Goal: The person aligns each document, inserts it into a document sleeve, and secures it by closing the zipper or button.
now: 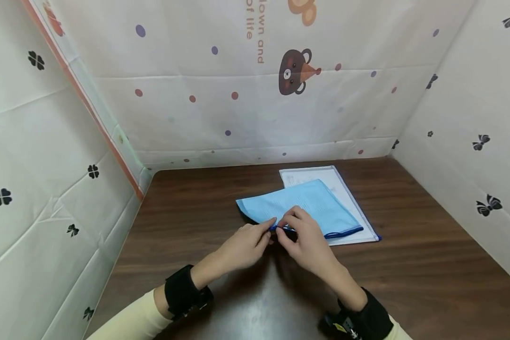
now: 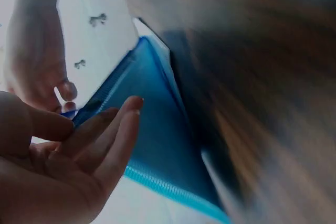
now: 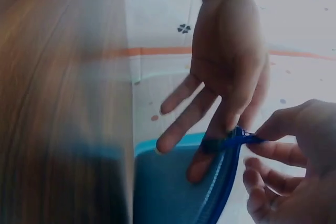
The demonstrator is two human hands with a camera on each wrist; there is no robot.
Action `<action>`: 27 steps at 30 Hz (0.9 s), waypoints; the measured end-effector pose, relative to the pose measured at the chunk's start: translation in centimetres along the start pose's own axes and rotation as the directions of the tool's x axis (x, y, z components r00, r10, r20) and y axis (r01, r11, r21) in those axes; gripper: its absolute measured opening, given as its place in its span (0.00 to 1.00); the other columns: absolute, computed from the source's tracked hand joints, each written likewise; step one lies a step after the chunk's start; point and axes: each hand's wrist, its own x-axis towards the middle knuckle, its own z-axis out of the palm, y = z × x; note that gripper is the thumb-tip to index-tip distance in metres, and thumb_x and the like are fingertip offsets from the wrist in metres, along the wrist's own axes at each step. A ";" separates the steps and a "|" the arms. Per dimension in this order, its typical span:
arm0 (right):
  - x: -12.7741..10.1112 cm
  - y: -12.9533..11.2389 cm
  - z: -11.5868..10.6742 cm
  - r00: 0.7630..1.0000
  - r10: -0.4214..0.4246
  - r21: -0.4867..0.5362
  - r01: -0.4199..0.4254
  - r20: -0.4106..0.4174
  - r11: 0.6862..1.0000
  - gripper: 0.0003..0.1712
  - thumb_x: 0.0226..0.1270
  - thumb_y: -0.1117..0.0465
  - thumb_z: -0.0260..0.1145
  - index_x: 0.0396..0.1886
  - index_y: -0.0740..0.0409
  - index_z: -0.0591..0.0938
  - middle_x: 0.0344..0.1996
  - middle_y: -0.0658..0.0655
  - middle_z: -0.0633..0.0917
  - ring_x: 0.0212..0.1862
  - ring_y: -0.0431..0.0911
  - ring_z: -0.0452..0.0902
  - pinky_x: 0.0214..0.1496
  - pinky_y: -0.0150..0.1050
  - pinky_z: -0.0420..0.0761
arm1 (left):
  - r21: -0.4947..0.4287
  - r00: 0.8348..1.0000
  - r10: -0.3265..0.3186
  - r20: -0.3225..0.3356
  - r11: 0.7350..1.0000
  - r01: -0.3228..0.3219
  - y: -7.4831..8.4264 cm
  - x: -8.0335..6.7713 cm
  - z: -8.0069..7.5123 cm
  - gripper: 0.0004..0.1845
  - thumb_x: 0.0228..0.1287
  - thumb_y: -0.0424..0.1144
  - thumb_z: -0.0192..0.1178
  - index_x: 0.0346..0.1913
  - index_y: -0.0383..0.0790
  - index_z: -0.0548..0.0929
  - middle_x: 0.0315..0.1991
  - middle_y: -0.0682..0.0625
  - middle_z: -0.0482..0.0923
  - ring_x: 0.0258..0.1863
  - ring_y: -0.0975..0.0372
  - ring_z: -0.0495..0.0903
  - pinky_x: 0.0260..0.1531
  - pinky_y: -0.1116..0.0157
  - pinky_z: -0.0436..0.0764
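A light blue zip pouch (image 1: 306,205) lies flat on the brown table (image 1: 408,274), overlapping a white document pouch (image 1: 344,189). Both hands meet at the blue pouch's near edge, on its dark blue zipper. My left hand (image 1: 267,232) pinches the pouch's edge between thumb and forefinger, with its other fingers held straight (image 2: 113,129). My right hand (image 1: 285,227) pinches the small zipper pull (image 3: 251,139) with thumb and forefinger. In the right wrist view the left hand (image 3: 226,72) is spread beside the zipper line of the pouch (image 3: 168,187).
White printed cloth walls (image 1: 255,104) enclose the table on the left, back and right. Black wrist straps (image 1: 182,290) sit on both forearms. Bare tabletop lies to the left of the pouches and along the front edge.
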 end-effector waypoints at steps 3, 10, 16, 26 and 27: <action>0.0 -0.1 -0.3 0.997 0.057 0.124 -0.064 0.055 0.990 0.10 0.70 0.69 0.69 0.34 0.49 0.82 0.32 0.44 0.80 0.29 0.41 0.75 0.29 0.35 0.77 | 0.190 0.996 0.052 -0.068 0.981 -0.038 0.0 0.1 0.0 0.23 0.87 0.41 0.50 0.74 0.33 0.75 0.18 0.56 0.69 0.14 0.69 0.61 0.16 0.70 0.62; -0.1 -0.2 -0.8 0.978 0.171 0.234 -0.195 0.117 0.953 0.08 0.79 0.64 0.64 0.37 0.48 0.77 0.27 0.44 0.79 0.28 0.41 0.73 0.29 0.36 0.75 | 0.367 0.985 0.126 -0.122 0.927 -0.073 -0.7 0.3 -0.1 0.20 0.84 0.42 0.56 0.69 0.37 0.81 0.17 0.61 0.64 0.15 0.70 0.62 0.15 0.71 0.62; 0.1 -0.4 -0.9 0.939 0.252 0.401 -0.329 0.233 0.855 0.07 0.84 0.61 0.61 0.41 0.56 0.75 0.32 0.57 0.81 0.33 0.47 0.77 0.34 0.37 0.76 | 0.515 0.967 0.220 -0.131 0.848 -0.123 -1.1 0.3 0.0 0.14 0.81 0.44 0.61 0.60 0.43 0.87 0.17 0.61 0.66 0.14 0.71 0.60 0.14 0.72 0.57; -0.1 -0.9 -0.4 0.902 0.248 0.526 -0.412 0.354 0.744 0.18 0.79 0.65 0.67 0.60 0.64 0.73 0.32 0.58 0.84 0.36 0.51 0.84 0.43 0.40 0.86 | 0.668 0.893 0.391 -0.221 0.728 -0.153 -1.6 0.3 0.3 0.06 0.72 0.46 0.72 0.39 0.49 0.92 0.28 0.57 0.71 0.24 0.68 0.68 0.19 0.73 0.65; -0.1 -1.0 -0.5 0.905 0.247 0.507 -0.403 0.347 0.762 0.17 0.79 0.64 0.66 0.60 0.63 0.74 0.31 0.57 0.84 0.35 0.51 0.84 0.41 0.40 0.85 | 0.667 0.890 0.396 -0.226 0.729 -0.155 -1.5 0.3 0.2 0.06 0.71 0.46 0.73 0.41 0.48 0.93 0.30 0.56 0.72 0.26 0.67 0.70 0.19 0.73 0.66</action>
